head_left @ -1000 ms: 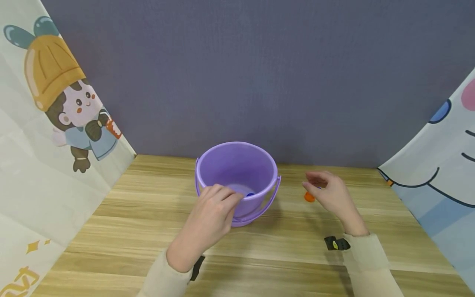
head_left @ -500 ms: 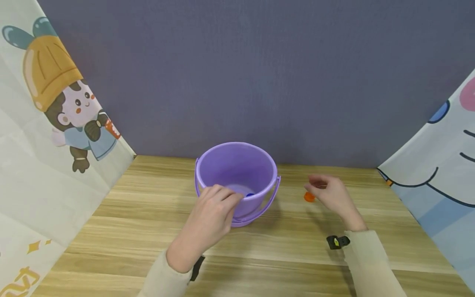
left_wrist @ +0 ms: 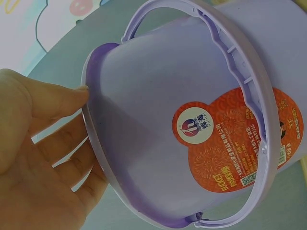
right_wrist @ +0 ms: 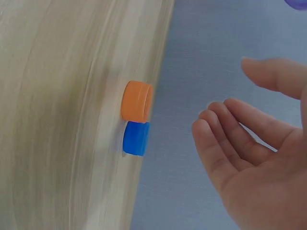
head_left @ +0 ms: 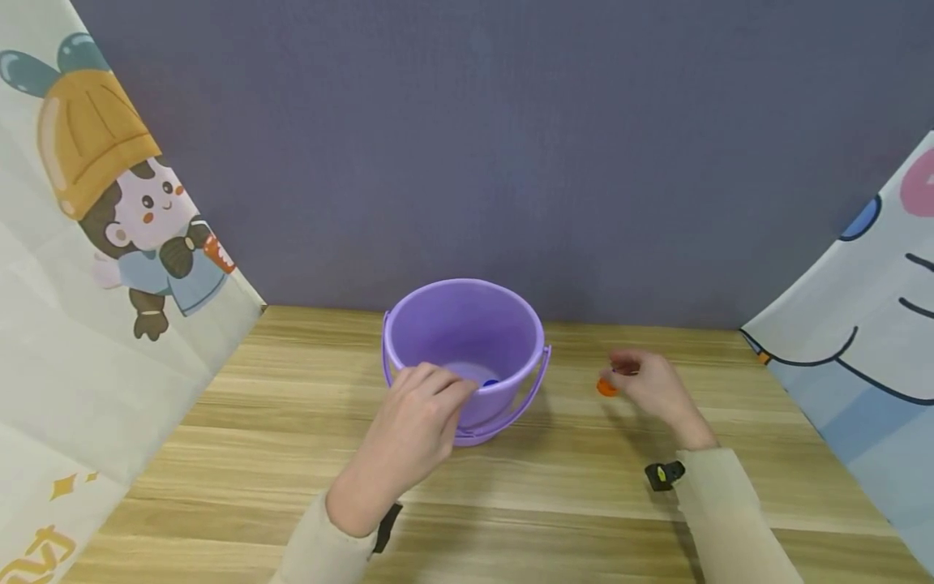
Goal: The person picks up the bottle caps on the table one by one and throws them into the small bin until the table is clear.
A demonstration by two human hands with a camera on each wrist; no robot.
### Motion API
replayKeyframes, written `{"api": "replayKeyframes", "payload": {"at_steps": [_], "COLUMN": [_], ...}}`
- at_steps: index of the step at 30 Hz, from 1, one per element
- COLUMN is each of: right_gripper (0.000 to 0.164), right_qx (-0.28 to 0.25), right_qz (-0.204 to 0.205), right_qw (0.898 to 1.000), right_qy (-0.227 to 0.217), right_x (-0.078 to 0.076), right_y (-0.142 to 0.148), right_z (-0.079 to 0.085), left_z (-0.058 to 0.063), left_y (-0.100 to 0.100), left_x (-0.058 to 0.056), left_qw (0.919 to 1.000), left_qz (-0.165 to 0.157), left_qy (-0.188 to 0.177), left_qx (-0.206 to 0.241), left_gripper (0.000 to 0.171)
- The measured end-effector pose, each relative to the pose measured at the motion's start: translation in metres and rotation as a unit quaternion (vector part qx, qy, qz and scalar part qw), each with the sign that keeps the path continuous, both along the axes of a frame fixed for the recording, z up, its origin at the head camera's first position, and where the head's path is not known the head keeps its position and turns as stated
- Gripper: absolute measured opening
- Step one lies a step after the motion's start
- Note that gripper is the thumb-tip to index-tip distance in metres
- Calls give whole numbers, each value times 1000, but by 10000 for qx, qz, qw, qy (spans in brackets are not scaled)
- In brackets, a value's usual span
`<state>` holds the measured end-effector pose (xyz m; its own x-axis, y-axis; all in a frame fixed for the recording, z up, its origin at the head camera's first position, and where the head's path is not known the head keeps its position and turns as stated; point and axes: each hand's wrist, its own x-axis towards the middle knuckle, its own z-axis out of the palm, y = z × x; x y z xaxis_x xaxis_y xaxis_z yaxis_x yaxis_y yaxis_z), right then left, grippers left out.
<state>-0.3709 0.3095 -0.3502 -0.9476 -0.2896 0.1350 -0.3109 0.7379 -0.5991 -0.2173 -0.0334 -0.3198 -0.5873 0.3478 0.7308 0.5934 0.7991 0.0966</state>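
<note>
Left hand (head_left: 413, 423) in pinch on bucket rim (head_left: 467, 282) above "BUCKET" label (left_wrist: 207, 165); right hand (head_left: 657, 396), thumb apart from fingers, near orange cap (right_wrist: 136, 101), blue cap (right_wrist: 136, 139).

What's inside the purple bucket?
Something blue peeks out at the bottom of the bucket. The bucket's near side and the left hand hide part of the bottom.

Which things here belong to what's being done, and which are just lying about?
Likely in the job:
purple bucket, gripped by the left hand
orange cap and blue cap, near the right hand
blue piece inside the bucket

Likely just surroundings:
printed sheets
dark backdrop
</note>
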Motion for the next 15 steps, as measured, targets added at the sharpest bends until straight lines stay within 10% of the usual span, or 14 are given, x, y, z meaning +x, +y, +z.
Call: {"api": "replayKeyframes", "payload": {"at_steps": [15], "right_gripper": [53], "right_qx": [338], "right_qz": [108], "right_qw": [9985], "right_qy": [-415], "right_x": [-7], "right_y": [2], "right_z": [-11], "left_z": [1], "left_y": [0], "left_x": [2], "left_qw": [10000], "left_qz": [1], "left_qy": [-21], "left_qx": [-1], "left_gripper": [23]}}
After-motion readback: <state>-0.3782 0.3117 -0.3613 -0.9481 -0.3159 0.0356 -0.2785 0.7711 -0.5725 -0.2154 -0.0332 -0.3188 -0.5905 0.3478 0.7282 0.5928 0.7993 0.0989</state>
